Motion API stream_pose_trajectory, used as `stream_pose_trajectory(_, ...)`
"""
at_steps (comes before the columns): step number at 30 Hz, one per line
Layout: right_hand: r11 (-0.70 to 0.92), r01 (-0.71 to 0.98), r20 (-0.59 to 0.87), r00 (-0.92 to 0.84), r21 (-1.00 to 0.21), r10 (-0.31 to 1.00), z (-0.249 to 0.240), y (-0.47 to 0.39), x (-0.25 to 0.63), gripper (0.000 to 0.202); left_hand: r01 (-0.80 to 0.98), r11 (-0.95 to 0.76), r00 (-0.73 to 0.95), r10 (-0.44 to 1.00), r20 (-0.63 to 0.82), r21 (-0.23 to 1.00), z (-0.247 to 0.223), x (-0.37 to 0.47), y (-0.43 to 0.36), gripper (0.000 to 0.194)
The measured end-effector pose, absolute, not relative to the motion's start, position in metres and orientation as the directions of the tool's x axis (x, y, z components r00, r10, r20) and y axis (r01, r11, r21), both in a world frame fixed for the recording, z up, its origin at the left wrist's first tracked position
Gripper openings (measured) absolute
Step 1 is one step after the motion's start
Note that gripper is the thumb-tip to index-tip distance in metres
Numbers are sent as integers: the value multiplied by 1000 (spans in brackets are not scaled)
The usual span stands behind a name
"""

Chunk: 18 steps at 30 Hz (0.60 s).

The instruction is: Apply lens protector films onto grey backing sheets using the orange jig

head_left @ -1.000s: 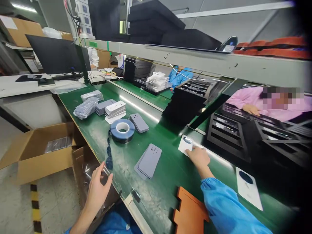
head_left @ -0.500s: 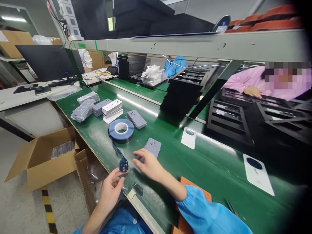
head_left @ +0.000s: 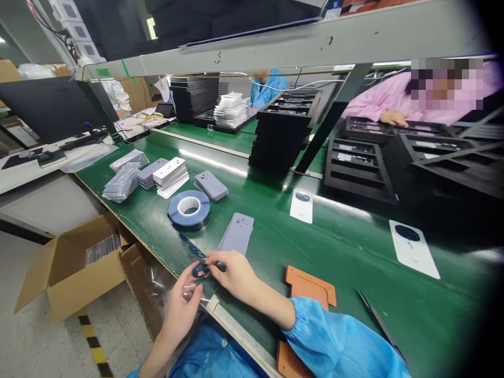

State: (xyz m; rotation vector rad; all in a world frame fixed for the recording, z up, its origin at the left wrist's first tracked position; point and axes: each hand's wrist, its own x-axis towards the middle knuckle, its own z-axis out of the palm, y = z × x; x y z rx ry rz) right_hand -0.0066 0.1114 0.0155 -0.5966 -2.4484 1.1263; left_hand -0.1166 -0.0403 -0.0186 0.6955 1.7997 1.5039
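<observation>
My left hand (head_left: 185, 302) holds the round dark-blue film piece (head_left: 200, 270) at the end of a strip. The strip (head_left: 191, 244) runs up to a blue tape roll (head_left: 189, 209) lying on the green table. My right hand (head_left: 234, 275) pinches the strip beside that round piece, thumb and forefinger together. Just beyond this hand lie grey phone-shaped panels (head_left: 240, 231), partly covered by it. Farther back are a small stack of grey panels (head_left: 211, 185), a stack of white panels (head_left: 171, 176) and plastic-wrapped packs (head_left: 123, 181).
An orange fixture (head_left: 311, 286) and tweezers (head_left: 380, 320) lie right of my forearm. Two white cards (head_left: 301, 207) with dark ovals are farther right. Black trays (head_left: 356, 170) stand behind, near a person in pink. A cardboard box (head_left: 84, 273) is at lower left.
My right hand has moved left and closed on the strip beside my left hand. The view has shifted, showing more of the orange fixture and tweezers.
</observation>
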Motion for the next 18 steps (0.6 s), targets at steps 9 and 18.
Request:
stream_pose_trajectory(9,403,161,126,-791,-901,599,48,114,77,16,495,109,-698,641,320,862,4,-106,-49,74)
stream_pose_trajectory(18,131,352,-25,-406,-927,914,19,131,195,22,369,-161,-360,883,300,915,26,-37,-7,12)
